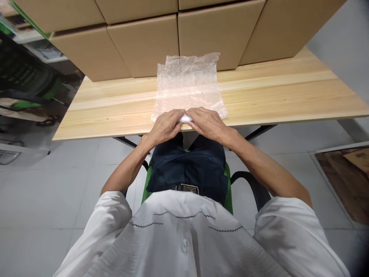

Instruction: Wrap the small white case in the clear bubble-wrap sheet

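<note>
A sheet of clear bubble wrap (188, 82) lies on the wooden table, its near end at the front edge. On that near end is a small white roll (185, 118), mostly covered by my fingers. My left hand (167, 124) is closed over the roll's left part, with the thumb on the near side. From the right, my right hand (206, 122) grips the other part in the same way. The fingertips of both hands almost meet above the roll. What is inside the roll, if anything, is hidden.
Large cardboard boxes (144, 46) stand in a row along the back of the wooden table (115, 100), behind the wrap. At the left are a dark chair and shelves. A chair armrest (253, 184) is at my right side.
</note>
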`<action>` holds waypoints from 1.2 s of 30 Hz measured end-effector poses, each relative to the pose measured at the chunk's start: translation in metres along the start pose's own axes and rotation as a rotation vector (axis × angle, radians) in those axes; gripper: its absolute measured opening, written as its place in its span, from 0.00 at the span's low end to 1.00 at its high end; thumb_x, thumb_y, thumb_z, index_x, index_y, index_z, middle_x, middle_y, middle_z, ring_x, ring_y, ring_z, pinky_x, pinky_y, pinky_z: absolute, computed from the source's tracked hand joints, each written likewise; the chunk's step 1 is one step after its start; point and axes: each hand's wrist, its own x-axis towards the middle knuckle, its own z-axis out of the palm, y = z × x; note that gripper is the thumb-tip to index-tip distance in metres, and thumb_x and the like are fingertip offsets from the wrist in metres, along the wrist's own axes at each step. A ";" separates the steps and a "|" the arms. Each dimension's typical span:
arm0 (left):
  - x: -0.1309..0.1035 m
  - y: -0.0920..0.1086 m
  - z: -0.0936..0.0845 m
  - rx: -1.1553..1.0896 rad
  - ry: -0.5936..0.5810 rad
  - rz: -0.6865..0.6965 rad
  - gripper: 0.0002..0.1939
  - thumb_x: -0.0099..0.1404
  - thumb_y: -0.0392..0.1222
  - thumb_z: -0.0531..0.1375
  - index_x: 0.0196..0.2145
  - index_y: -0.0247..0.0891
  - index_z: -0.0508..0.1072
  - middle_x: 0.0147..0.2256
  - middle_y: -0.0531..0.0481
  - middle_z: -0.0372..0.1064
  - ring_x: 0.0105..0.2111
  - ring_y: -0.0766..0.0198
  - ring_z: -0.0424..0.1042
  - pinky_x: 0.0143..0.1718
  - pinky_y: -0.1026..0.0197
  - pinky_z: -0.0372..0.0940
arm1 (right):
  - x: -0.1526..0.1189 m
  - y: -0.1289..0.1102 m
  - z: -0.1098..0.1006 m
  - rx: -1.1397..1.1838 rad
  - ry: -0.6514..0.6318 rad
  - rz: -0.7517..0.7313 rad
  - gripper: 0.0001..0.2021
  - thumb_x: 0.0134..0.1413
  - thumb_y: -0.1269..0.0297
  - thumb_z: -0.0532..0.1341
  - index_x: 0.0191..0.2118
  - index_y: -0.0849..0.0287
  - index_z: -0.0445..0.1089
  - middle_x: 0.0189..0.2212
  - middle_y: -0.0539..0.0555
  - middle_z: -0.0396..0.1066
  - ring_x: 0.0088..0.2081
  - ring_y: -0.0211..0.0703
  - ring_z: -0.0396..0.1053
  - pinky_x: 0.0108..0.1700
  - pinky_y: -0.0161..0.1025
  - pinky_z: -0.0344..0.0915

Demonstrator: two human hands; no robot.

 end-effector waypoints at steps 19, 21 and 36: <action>0.000 -0.001 0.002 0.034 -0.030 -0.042 0.31 0.84 0.37 0.57 0.77 0.37 0.83 0.68 0.31 0.89 0.66 0.38 0.86 0.70 0.35 0.81 | 0.020 0.039 -0.022 0.211 -0.037 0.046 0.22 0.85 0.56 0.57 0.58 0.56 0.90 0.56 0.66 0.93 0.56 0.67 0.85 0.61 0.57 0.77; 0.000 -0.001 0.002 0.040 -0.032 -0.040 0.30 0.84 0.37 0.57 0.77 0.37 0.84 0.69 0.31 0.89 0.66 0.38 0.86 0.70 0.35 0.81 | 0.013 0.041 -0.019 0.211 -0.010 0.040 0.23 0.85 0.55 0.56 0.61 0.55 0.90 0.58 0.66 0.93 0.59 0.67 0.85 0.64 0.59 0.77; 0.003 0.006 -0.002 0.203 -0.085 -0.026 0.29 0.88 0.36 0.54 0.75 0.38 0.86 0.71 0.32 0.87 0.61 0.38 0.84 0.65 0.34 0.80 | 0.006 0.036 -0.017 0.227 -0.002 0.078 0.23 0.85 0.50 0.56 0.57 0.58 0.86 0.56 0.70 0.89 0.58 0.68 0.82 0.65 0.59 0.74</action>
